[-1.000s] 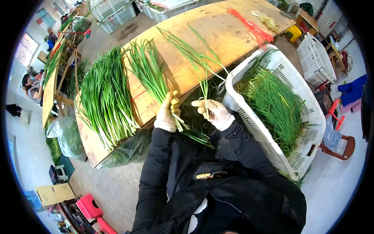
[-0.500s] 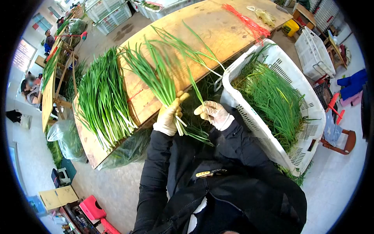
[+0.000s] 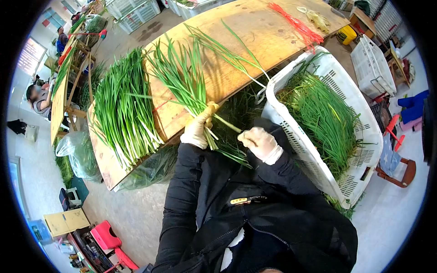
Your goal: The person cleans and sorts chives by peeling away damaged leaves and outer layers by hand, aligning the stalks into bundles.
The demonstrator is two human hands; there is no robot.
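My left hand [image 3: 199, 126], in a pale glove, is closed around the lower stalks of a bunch of green leafy stems [image 3: 184, 86] at the front edge of the wooden table. White stem ends poke out below the fist. To its right, my right hand [image 3: 260, 142], gloved too, pinches the pale end of a stalk [image 3: 227, 123] that slants up to the left hand. A large pile of trimmed stems [image 3: 123, 104] lies on the table's left end. A few loose stems [image 3: 227, 57] rest right of the held bunch.
A white crate [image 3: 284, 116] full of greens stands at the right. Red ties [image 3: 298, 26] and a pale glove [image 3: 314, 19] lie on the far part of the table [image 3: 255, 22]. Plastic bags [image 3: 75, 152] of greens sit below. Other people [image 3: 41, 98] are at the far left.
The stalk in my right hand has swung from nearly upright to slanting across to my left hand. My right hand has moved slightly right and down, now turned back-up.
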